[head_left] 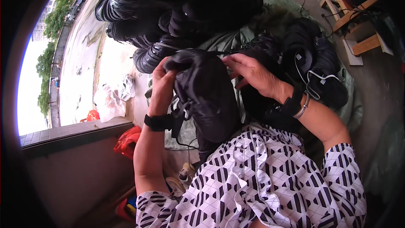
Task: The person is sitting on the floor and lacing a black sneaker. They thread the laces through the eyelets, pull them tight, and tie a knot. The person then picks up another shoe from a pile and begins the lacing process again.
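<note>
A black padded fabric piece is held at the centre of the view, its folded edge at the piece's 10 o'clock being pinched in the grip of the left hand. The right hand is placed beside the piece's 1 o'clock edge with its fingers loosely bent, and whether its grip is closed on the fabric cannot be told. Stacked black items are heaped toward 12 o'clock, while a wooden frame is seen at 2 o'clock and a red plastic bag at 8 o'clock.

There are two wristbands, one bracelet, one held black bundle, perhaps one stool.
</note>
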`<state>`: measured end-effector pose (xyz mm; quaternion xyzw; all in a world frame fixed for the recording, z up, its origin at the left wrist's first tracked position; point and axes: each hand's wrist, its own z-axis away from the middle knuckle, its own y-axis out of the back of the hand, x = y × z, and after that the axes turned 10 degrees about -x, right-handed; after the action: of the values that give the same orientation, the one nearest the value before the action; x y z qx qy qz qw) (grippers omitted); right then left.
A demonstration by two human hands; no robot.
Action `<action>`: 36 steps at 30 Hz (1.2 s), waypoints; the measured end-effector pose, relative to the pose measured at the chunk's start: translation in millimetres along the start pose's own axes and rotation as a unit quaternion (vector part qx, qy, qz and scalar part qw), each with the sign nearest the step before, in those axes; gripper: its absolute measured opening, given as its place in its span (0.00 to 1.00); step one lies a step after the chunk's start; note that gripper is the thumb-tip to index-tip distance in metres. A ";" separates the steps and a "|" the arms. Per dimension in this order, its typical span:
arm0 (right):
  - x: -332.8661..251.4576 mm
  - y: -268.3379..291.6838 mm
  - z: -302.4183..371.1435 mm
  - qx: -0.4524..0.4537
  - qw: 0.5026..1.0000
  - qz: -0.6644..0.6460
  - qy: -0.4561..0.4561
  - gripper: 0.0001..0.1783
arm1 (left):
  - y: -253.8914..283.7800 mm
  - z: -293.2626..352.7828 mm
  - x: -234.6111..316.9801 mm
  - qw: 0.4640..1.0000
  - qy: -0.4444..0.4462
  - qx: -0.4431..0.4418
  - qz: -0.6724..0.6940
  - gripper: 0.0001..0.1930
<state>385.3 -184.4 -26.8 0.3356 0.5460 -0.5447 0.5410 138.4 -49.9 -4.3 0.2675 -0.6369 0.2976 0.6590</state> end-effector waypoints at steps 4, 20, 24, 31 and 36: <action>0.6 16.5 -10.3 -0.024 0.999 0.033 -0.024 0.26 | 24.5 40.9 -23.8 0.993 -0.031 0.034 -0.109 0.23; -23.4 96.2 -45.2 0.175 0.980 0.043 0.081 0.13 | 40.7 101.5 -9.7 0.893 -0.002 -0.163 0.419 0.28; -26.1 129.0 -30.9 0.355 0.918 -0.130 0.122 0.13 | 22.1 101.0 14.5 0.892 -0.025 -0.213 0.399 0.29; -32.0 131.6 -1.8 -0.002 0.893 0.347 0.287 0.19 | 57.7 55.2 -42.8 0.963 0.154 0.088 0.203 0.22; -34.1 82.2 -46.6 0.001 0.996 0.040 0.082 0.16 | 1.5 -0.8 -27.1 0.978 0.059 -0.057 -0.194 0.18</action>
<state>459.8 -117.3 -21.5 0.4015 0.5738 -0.4938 0.5155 137.6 -49.6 -31.5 0.3300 -0.5492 0.1426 0.7545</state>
